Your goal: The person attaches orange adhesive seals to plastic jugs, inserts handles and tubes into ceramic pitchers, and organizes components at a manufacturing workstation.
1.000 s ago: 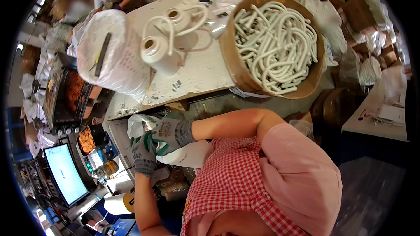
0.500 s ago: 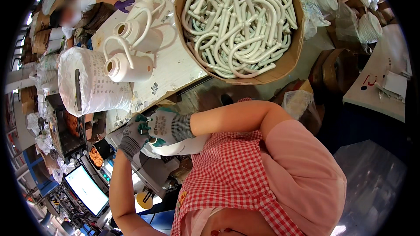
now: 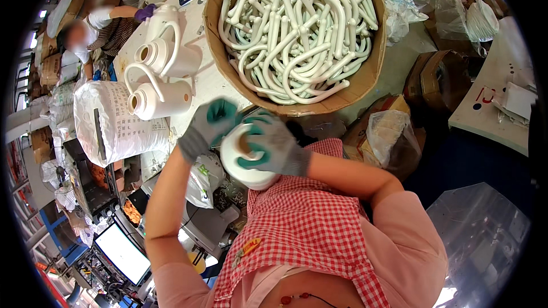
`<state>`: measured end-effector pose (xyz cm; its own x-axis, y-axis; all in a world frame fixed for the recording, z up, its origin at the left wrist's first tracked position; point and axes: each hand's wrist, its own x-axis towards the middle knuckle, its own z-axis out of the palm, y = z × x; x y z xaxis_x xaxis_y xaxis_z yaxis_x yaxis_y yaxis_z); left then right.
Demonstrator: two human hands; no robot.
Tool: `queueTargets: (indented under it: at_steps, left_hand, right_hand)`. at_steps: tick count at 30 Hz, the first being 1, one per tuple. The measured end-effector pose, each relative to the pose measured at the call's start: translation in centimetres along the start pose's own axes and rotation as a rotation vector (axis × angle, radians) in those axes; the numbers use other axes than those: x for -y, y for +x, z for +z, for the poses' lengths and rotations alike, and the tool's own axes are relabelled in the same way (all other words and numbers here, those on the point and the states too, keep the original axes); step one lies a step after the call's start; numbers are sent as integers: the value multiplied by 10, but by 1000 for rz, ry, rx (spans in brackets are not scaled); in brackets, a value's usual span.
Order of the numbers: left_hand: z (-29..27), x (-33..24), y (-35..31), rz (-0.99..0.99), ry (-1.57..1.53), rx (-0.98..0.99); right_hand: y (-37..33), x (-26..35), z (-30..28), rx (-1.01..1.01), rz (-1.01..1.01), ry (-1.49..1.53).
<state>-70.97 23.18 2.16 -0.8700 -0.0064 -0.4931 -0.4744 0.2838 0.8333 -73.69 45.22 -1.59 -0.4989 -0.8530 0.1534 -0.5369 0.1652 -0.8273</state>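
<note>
A white rounded jug body [image 3: 251,178] is in front of my red checked apron, its neck and opening turned upward. My right hand [image 3: 277,145], in a grey and green glove, curls its fingers around the neck. Just left of the jug is my left hand [image 3: 210,126], gloved alike and smeared by motion; whether its fingers touch the rim I cannot tell. On the table, a white jug with a curved handle [image 3: 162,101] lies on its side, mouth to the left. Beyond it lies a second handled jug [image 3: 181,60].
A large round cardboard box [image 3: 379,57] full of curved white handles [image 3: 302,34] stands ahead. A white sack [image 3: 128,117] is at the left edge of the worktable [image 3: 197,20]. A co-worker's purple-gloved hand [image 3: 145,12] reaches to the far jug. A lit screen [image 3: 123,252] is lower left.
Both hands have moved right and toward the box, bringing the jug in front of the apron with its opening showing. The co-worker's gloved hand is now lower, at the far jug.
</note>
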Motion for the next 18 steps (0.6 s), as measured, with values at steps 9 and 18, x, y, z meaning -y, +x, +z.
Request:
queueTargets:
  at_steps: [9,18]
  left_hand:
    - [95,123,270,-664,-1474,-644]
    - [75,14,191,-395,-1741,-474]
  right_hand:
    - [-86,19,-61,-379,-112,-34]
    - [-88,18,-69,-419,32,-109]
